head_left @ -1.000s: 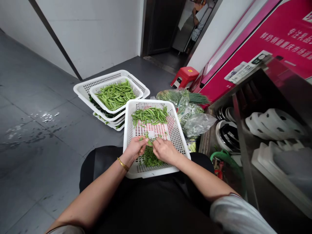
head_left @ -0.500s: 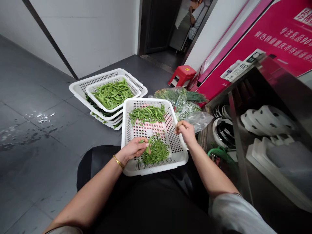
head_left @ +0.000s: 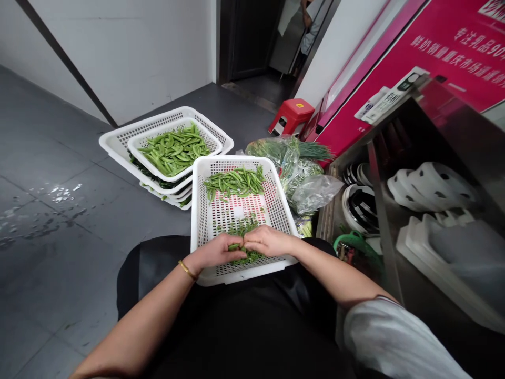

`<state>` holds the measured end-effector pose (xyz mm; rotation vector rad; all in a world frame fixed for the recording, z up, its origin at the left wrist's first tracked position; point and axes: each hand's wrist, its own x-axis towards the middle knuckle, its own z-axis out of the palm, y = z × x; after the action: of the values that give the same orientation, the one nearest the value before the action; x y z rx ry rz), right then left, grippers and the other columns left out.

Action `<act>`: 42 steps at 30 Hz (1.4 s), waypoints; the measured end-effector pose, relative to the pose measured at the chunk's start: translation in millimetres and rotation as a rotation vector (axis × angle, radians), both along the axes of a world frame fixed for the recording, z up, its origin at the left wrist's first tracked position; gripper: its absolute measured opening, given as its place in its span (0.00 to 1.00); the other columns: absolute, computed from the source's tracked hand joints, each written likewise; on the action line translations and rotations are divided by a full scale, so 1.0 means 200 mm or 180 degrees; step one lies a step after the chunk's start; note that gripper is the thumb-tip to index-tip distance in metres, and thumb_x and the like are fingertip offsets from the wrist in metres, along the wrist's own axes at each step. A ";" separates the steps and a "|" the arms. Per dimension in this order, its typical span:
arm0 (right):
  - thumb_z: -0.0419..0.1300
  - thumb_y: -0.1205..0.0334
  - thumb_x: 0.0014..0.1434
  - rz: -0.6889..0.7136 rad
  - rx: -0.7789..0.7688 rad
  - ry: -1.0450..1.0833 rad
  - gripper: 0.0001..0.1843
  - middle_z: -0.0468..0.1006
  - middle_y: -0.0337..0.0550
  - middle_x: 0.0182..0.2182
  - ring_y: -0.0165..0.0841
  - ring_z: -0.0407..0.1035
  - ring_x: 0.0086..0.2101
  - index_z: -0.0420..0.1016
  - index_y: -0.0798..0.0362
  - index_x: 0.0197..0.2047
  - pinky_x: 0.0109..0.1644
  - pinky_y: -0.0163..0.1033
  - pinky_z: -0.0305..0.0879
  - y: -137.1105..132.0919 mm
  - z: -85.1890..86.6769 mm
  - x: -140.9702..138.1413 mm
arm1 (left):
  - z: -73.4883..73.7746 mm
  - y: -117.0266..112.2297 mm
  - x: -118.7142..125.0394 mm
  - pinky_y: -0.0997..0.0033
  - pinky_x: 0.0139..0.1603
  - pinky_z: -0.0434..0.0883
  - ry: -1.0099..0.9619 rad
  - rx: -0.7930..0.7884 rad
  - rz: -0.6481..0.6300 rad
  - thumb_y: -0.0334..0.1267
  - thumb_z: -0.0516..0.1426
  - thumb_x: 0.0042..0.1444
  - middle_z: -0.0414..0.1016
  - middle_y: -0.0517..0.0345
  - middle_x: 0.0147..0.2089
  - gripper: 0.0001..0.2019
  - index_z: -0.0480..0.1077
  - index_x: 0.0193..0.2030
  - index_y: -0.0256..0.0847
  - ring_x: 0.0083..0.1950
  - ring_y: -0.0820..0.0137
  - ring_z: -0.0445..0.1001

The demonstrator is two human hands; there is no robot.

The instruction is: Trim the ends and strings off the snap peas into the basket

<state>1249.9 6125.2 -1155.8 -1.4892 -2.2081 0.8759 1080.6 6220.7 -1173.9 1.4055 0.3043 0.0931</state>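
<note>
A white perforated basket [head_left: 201,210] rests on my lap. A heap of green pea pods [head_left: 234,181] lies at its far end and a pile of thin green trimmings [head_left: 240,229] at the near end. My left hand [head_left: 215,251] and my right hand [head_left: 266,240] meet over the trimmings, fingers pinched together on one green pea pod [head_left: 235,246] between them. A gold bracelet [head_left: 186,269] circles my left wrist.
Stacked white baskets [head_left: 118,145] with more pea pods [head_left: 173,150] stand on the grey floor at the left. Plastic bags of greens [head_left: 303,173] lie right of my basket. A red stool [head_left: 292,113], a pink sign and a steel shelf with white dishes [head_left: 430,192] are on the right. A person stands in the doorway.
My right hand has come back from the basket's right rim to meet the left hand over the trimmings. Both now pinch the pod that the left hand was holding alone.
</note>
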 end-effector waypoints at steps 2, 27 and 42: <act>0.46 0.57 0.65 -0.0548 -0.0196 0.0973 0.16 0.68 0.34 0.18 0.25 0.65 0.22 0.67 0.55 0.30 0.31 0.31 0.61 0.00 -0.03 0.01 | 0.02 -0.01 0.00 0.77 0.24 0.59 -0.0137 0.0189 0.0163 0.37 0.62 0.47 0.68 0.60 0.22 0.07 0.71 0.25 0.37 0.22 0.76 0.62; 0.51 0.59 0.61 -0.1473 0.0432 -0.0706 0.10 0.73 0.42 0.31 0.28 0.67 0.31 0.65 0.56 0.42 0.37 0.32 0.63 0.34 -0.30 0.18 | -0.17 0.12 0.08 0.84 0.12 0.44 0.0621 -0.2380 0.1441 0.41 0.62 0.47 0.62 0.63 0.19 0.12 0.69 0.31 0.31 0.13 0.85 0.50; 0.47 0.60 0.65 -0.0965 0.1190 -0.0605 0.14 0.71 0.46 0.30 0.31 0.66 0.32 0.69 0.56 0.34 0.38 0.36 0.65 -0.02 -0.17 -0.07 | -0.17 0.01 0.10 0.80 0.15 0.60 0.0087 -0.1199 0.2106 0.43 0.66 0.41 0.67 0.64 0.18 0.16 0.66 0.28 0.36 0.16 0.78 0.63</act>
<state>1235.5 6121.0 -1189.9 -1.7044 -2.0464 0.2191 1101.2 6223.2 -1206.9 0.8899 0.7615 0.5319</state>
